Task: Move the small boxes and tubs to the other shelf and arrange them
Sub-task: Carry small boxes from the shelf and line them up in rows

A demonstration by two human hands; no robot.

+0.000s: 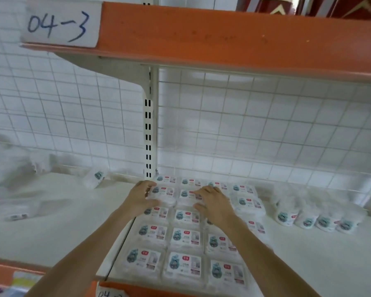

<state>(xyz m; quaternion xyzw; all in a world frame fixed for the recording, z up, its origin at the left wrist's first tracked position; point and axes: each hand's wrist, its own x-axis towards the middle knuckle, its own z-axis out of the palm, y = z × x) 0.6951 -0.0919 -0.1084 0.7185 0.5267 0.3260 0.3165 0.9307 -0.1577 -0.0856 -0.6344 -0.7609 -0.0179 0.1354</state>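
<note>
Boxes [185, 239], small, flat and clear-plastic, lie in neat rows on the white shelf [51, 228] at lower centre of the frame, each with a white label showing a teal figure and a red square; the print is too small to read. Farther back, the left hand [140, 199] has its grip curled round one box [162, 195] of a higher stack. Beside it, the right hand [213, 203] rests spread on the neighbouring box. Round tubs [315, 219] stand at right. Upper left, a paper tag [60, 23] reads "04-3" on the orange shelf edge [223, 33].
</note>
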